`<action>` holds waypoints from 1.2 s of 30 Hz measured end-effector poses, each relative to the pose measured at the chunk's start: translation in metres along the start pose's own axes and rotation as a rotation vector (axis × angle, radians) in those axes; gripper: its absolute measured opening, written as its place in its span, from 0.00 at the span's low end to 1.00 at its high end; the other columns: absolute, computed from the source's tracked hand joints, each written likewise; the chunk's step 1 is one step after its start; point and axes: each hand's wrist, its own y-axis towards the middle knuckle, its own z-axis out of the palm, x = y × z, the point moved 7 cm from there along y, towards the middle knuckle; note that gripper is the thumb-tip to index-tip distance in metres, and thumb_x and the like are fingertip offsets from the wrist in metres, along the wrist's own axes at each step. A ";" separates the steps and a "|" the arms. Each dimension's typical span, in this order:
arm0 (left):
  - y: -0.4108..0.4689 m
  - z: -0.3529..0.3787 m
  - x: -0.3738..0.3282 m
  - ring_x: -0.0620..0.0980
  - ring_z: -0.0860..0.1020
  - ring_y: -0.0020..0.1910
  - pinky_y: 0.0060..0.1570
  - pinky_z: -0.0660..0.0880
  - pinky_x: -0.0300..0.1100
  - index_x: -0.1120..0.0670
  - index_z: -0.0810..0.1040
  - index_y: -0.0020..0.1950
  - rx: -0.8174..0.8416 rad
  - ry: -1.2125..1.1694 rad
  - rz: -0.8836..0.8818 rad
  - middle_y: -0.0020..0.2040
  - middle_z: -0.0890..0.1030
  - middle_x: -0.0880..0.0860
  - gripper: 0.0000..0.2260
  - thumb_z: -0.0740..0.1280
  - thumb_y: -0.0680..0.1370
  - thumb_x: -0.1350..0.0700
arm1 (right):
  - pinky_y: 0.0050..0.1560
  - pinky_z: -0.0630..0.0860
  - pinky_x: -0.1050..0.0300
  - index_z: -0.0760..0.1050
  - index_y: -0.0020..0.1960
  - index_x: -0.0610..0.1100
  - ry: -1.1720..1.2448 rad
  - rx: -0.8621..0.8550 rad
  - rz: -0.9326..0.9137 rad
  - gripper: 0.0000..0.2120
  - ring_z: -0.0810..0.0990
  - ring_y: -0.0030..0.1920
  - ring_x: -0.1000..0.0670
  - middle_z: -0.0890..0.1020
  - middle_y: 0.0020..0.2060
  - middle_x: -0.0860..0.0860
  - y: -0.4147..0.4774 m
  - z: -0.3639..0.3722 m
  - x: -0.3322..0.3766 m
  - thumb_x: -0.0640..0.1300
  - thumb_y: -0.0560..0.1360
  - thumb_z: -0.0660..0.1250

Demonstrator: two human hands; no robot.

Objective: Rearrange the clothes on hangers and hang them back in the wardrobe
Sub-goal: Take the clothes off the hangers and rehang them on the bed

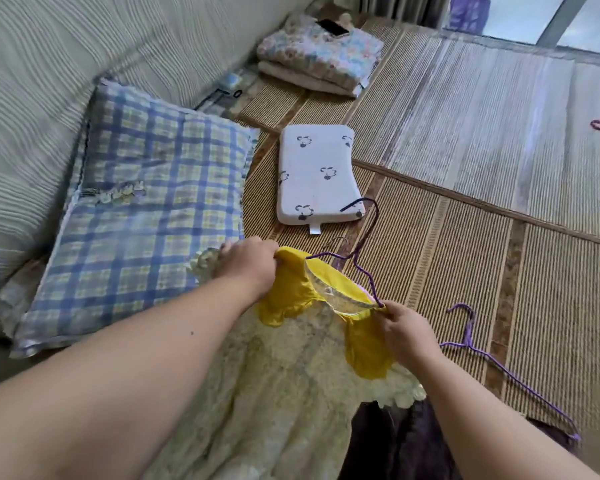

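Observation:
A small yellow dress (291,344) with a pale lace skirt lies on the bed in front of me. A purple wire hanger (362,252) sits in its neckline, hook pointing away. My left hand (248,265) grips the dress's left yellow shoulder. My right hand (407,332) pinches the right shoulder where the hanger's arm ends. A second purple hanger (499,365) lies bare on the mat to the right. A dark garment (402,441) shows below the dress.
A blue checked pillow (146,209) lies to the left against a striped cushion. A small white pillow (317,174) sits ahead on the bamboo mat (465,258). Folded floral bedding (321,53) with a phone on top lies farther back. A purple hair tie (598,125) is at right.

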 end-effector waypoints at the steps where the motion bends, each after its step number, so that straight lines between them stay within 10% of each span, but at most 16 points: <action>1: 0.016 0.012 -0.005 0.59 0.73 0.56 0.61 0.63 0.54 0.48 0.69 0.42 0.014 0.031 -0.014 0.53 0.76 0.56 0.07 0.55 0.79 0.54 | 0.40 0.76 0.57 0.77 0.54 0.55 -0.018 0.025 0.016 0.10 0.79 0.42 0.51 0.82 0.43 0.52 0.018 0.004 -0.006 0.46 0.79 0.59; 16: 0.047 0.119 -0.008 0.55 0.63 0.71 0.68 0.58 0.59 0.45 0.59 0.74 0.191 0.025 -0.065 0.73 0.63 0.51 0.25 0.61 0.78 0.45 | 0.62 0.68 0.57 0.54 0.76 0.52 -0.279 0.132 -0.100 0.29 0.71 0.66 0.46 0.68 0.70 0.47 0.086 0.054 -0.028 0.42 0.78 0.60; 36: -0.347 0.059 -0.175 0.48 0.58 0.74 0.71 0.59 0.47 0.43 0.60 0.74 0.283 -0.143 0.511 0.75 0.59 0.47 0.26 0.63 0.77 0.47 | 0.68 0.66 0.52 0.69 0.68 0.53 -0.224 -0.154 0.013 0.22 0.70 0.67 0.51 0.69 0.66 0.54 -0.316 -0.056 -0.186 0.53 0.75 0.63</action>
